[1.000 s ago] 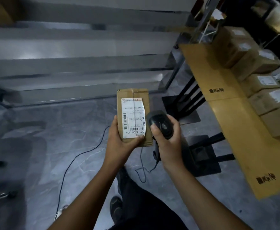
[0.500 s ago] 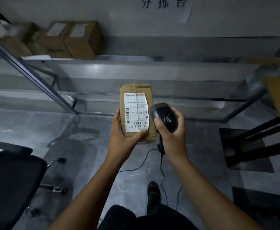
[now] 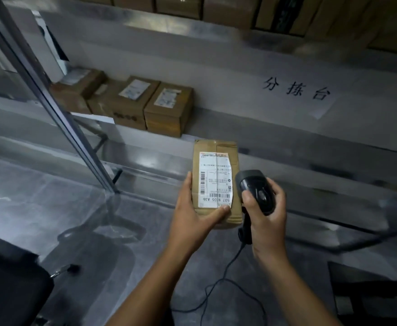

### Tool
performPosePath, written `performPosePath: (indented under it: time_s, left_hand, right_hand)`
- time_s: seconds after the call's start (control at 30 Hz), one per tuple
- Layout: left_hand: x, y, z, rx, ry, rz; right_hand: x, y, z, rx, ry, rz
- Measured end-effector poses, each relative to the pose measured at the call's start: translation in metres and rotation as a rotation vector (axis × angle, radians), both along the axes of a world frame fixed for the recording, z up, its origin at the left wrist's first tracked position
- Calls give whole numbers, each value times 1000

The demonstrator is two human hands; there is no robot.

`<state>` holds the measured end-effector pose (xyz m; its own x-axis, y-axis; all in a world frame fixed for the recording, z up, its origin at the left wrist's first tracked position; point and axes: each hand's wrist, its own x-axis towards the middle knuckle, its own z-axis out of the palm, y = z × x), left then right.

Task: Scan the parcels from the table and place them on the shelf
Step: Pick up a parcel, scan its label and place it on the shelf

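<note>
My left hand (image 3: 194, 217) grips a small brown cardboard parcel (image 3: 216, 182) from below, thumb across its near end. A white shipping label with barcodes faces up. My right hand (image 3: 266, 220) holds a black corded barcode scanner (image 3: 256, 192) right beside the parcel's right edge, its head level with the label. In front of me is a grey metal shelf (image 3: 275, 142). Three brown parcels (image 3: 131, 103) sit side by side on its middle level at the left.
A slanted metal shelf post (image 3: 51, 100) runs from upper left down to the floor. More boxes (image 3: 216, 7) line the top shelf. A paper sign with black characters (image 3: 296, 89) hangs on the shelf back. A black chair (image 3: 9, 290) stands at lower left; the scanner cable (image 3: 218, 288) trails on the floor.
My view has swung left from the parcel table to the shelf and come closer to it. Both hands keep the same hold on the parcel and the scanner.
</note>
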<state>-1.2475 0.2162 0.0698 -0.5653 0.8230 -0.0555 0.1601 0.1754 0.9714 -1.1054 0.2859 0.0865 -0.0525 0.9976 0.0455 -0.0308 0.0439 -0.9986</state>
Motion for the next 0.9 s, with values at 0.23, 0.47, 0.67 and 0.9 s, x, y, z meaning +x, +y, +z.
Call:
performPosePath:
  time_s: [0.23,0.47,0.67,0.9]
  left_hand:
    - [-80,70,20,27,59,-109]
    - [-117,129,16,8,29,-132]
    - [-134,185,13,-85,125,-156]
    - [-159,236,5,-237,248,-152]
  right_hand:
    - [-72,48,29,36,-39,-96]
    - [-113,98,26,-25,-91,-133]
    - [-133,155,9,-62,-79,-133]
    - [-156,211,-13,-171,-18,-45]
